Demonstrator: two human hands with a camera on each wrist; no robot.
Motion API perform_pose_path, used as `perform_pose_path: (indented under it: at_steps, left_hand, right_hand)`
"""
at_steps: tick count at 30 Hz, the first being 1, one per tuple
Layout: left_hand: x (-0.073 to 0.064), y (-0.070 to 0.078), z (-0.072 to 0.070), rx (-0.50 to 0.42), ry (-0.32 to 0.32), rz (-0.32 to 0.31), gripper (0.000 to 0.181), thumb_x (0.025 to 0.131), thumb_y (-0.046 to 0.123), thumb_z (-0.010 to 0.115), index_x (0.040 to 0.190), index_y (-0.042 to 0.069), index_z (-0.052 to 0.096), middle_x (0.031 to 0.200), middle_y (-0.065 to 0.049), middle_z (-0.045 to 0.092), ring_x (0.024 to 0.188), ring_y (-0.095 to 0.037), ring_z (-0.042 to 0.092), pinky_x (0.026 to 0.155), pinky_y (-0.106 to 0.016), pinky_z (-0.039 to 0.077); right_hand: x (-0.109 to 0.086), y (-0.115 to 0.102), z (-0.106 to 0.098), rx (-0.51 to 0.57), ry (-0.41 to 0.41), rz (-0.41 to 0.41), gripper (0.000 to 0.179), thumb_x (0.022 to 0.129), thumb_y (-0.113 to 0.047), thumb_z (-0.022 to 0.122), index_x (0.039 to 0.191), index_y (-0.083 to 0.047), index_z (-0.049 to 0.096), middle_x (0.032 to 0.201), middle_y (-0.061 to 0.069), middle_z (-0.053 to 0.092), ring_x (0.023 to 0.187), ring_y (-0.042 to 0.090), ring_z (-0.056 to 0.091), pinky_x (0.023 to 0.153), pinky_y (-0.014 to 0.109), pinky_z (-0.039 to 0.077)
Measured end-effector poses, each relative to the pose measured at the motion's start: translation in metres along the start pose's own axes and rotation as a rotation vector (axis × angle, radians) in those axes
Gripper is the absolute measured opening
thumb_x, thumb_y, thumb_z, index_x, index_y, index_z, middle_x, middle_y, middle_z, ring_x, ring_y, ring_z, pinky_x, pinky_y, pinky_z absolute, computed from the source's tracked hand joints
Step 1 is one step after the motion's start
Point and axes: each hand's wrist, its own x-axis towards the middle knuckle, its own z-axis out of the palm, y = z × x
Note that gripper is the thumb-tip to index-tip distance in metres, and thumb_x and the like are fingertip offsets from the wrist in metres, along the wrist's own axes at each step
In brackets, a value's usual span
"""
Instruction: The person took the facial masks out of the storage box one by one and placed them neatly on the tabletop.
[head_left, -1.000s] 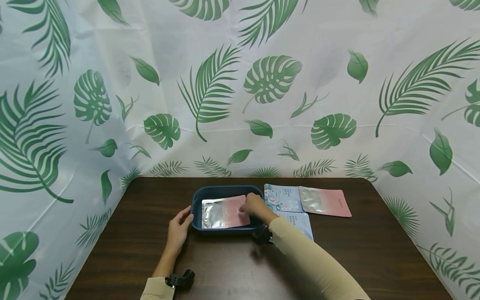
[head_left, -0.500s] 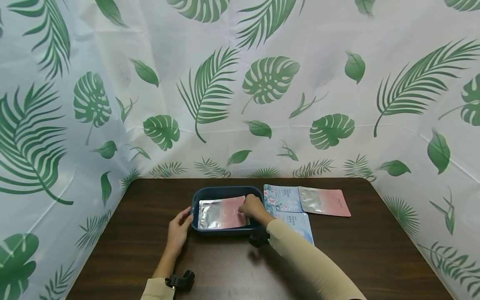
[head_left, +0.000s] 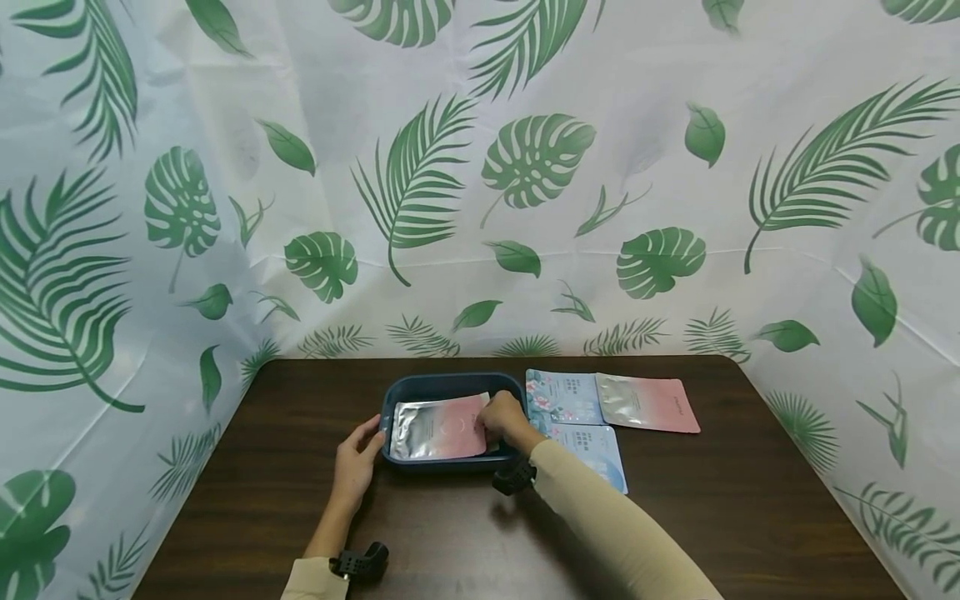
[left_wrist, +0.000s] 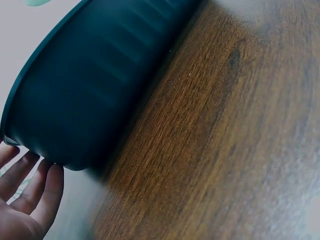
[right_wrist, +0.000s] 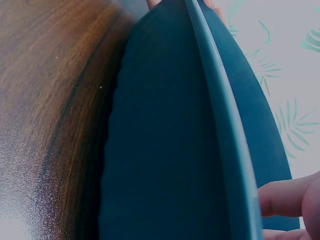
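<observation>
Your left hand [head_left: 356, 463], fingers spread, is touching the blue tray [head_left: 442, 466] at its end; your right hand [head_left: 507, 419] is apparently pinching the pink-silver packet [head_left: 438, 428] lying inside. You are probably settling it flat; next move is calling for gentle release.

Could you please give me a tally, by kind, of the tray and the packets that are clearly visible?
Dark blue tray: 1
Light blue packets: 2
Pink-and-silver packets: 2
Total: 5, not counting anything hidden under the packet in the tray.
</observation>
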Motion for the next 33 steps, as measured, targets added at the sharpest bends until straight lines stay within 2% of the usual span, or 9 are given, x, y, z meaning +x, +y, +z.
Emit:
perform_pose_path:
  at_steps: [4, 9, 11, 15, 17, 24, 33]
  left_hand:
    - [-0.0004, -0.0001, -0.0004, 0.002, -0.005, -0.002, 0.043, 0.100, 0.014, 0.053, 0.141, 0.000, 0.049, 0.143, -0.023, 0.050, 0.106, -0.009, 0.056, 0.080, -0.014, 0.050]
    - [0.0002, 0.0005, 0.0000, -0.003, -0.010, 0.001, 0.043, 0.101, 0.014, 0.053, 0.141, -0.001, 0.048, 0.142, -0.023, 0.051, 0.112, -0.020, 0.057, 0.079, -0.015, 0.050]
    - [0.0000, 0.0007, -0.0001, -0.005, -0.011, 0.001, 0.043, 0.101, 0.014, 0.053, 0.141, -0.001, 0.048, 0.142, -0.023, 0.051, 0.112, -0.021, 0.057, 0.079, -0.015, 0.050]
    - [-0.0003, 0.0001, -0.0005, 0.000, -0.005, -0.003, 0.043, 0.100, 0.014, 0.053, 0.140, -0.001, 0.049, 0.142, -0.023, 0.051, 0.102, -0.005, 0.057, 0.078, -0.014, 0.050]
    - [0.0001, -0.0010, -0.0006, 0.006, 0.000, -0.003, 0.042, 0.100, 0.014, 0.054, 0.140, 0.000, 0.050, 0.141, -0.022, 0.052, 0.099, -0.001, 0.056, 0.078, -0.014, 0.049]
    - [0.0016, -0.0020, 0.0000, 0.022, 0.000, -0.007, 0.040, 0.101, 0.013, 0.052, 0.140, 0.002, 0.050, 0.141, -0.019, 0.052, 0.111, -0.018, 0.056, 0.081, -0.015, 0.050]
    - [0.0011, -0.0028, -0.0004, 0.020, 0.007, 0.002, 0.039, 0.100, 0.013, 0.052, 0.138, 0.001, 0.052, 0.139, -0.020, 0.053, 0.105, -0.011, 0.057, 0.079, -0.014, 0.050]
  right_hand:
    - [-0.0013, 0.0007, -0.0006, 0.040, -0.030, 0.010, 0.010, 0.083, 0.001, 0.067, 0.091, 0.008, 0.067, 0.076, 0.016, 0.067, 0.058, 0.021, 0.066, 0.055, 0.033, 0.057]
    - [-0.0023, 0.0007, -0.0010, 0.072, -0.036, 0.007, 0.017, 0.083, 0.003, 0.068, 0.099, 0.009, 0.065, 0.079, 0.017, 0.066, 0.059, 0.021, 0.066, 0.055, 0.033, 0.057]
    - [-0.0023, 0.0010, -0.0008, 0.085, -0.037, 0.012, 0.017, 0.084, 0.003, 0.067, 0.100, 0.009, 0.064, 0.079, 0.017, 0.066, 0.060, 0.021, 0.066, 0.056, 0.033, 0.057]
    - [-0.0023, 0.0014, -0.0004, 0.102, -0.035, 0.022, 0.015, 0.084, 0.002, 0.067, 0.098, 0.007, 0.065, 0.080, 0.016, 0.065, 0.059, 0.020, 0.065, 0.055, 0.031, 0.057]
    - [-0.0030, 0.0010, -0.0003, 0.108, -0.026, 0.019, 0.013, 0.085, 0.002, 0.067, 0.096, 0.007, 0.067, 0.079, 0.016, 0.066, 0.058, 0.020, 0.065, 0.055, 0.029, 0.057]
    - [-0.0057, -0.0011, -0.0020, 0.117, 0.002, 0.006, 0.010, 0.085, 0.001, 0.067, 0.092, 0.007, 0.071, 0.078, 0.014, 0.067, 0.057, 0.018, 0.062, 0.054, 0.025, 0.055]
    - [-0.0070, -0.0003, -0.0033, 0.171, -0.005, -0.008, 0.010, 0.085, 0.002, 0.066, 0.090, 0.007, 0.073, 0.076, 0.013, 0.067, 0.056, 0.017, 0.061, 0.056, 0.025, 0.055]
